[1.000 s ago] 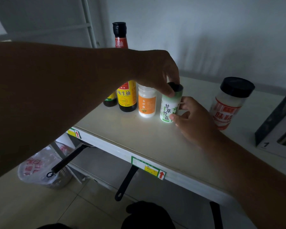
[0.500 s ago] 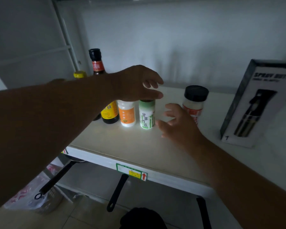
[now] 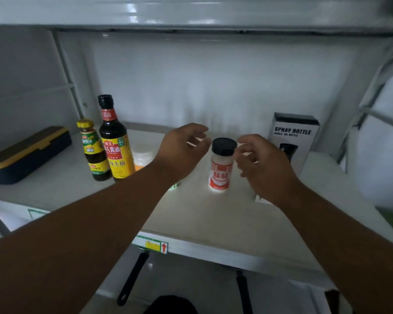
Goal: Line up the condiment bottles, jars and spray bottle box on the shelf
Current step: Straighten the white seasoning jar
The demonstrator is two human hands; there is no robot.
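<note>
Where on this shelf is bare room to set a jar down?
Bare: the front strip of the shelf ahead of the black-capped jar, and behind it toward the wall. Crowded: the left cluster around the soy sauce bottle.

Both bare forearms reach forward side by side. The left hand hovers with fingers loosely spread and gently curved, holding nothing. The right hand faces it, fingers relaxed and slightly curled, also holding nothing.
</note>
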